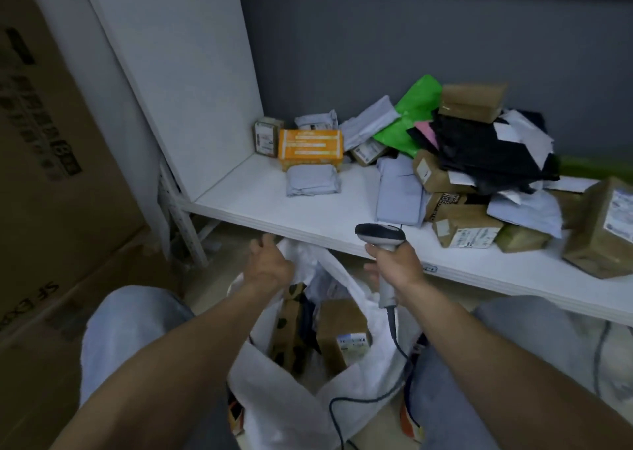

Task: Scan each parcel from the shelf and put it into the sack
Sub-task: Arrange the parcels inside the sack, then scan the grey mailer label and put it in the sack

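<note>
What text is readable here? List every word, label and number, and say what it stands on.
"SF EX", rotated, cut off at the frame edge: lower cardboard carton.
Dark print on the upper cardboard carton: blurred, unreadable.
Orange box print and parcel labels: too small to read.

shelf (274, 192) white | sack (274, 391) white | box (310, 148) orange | mailer (416, 107) green
</note>
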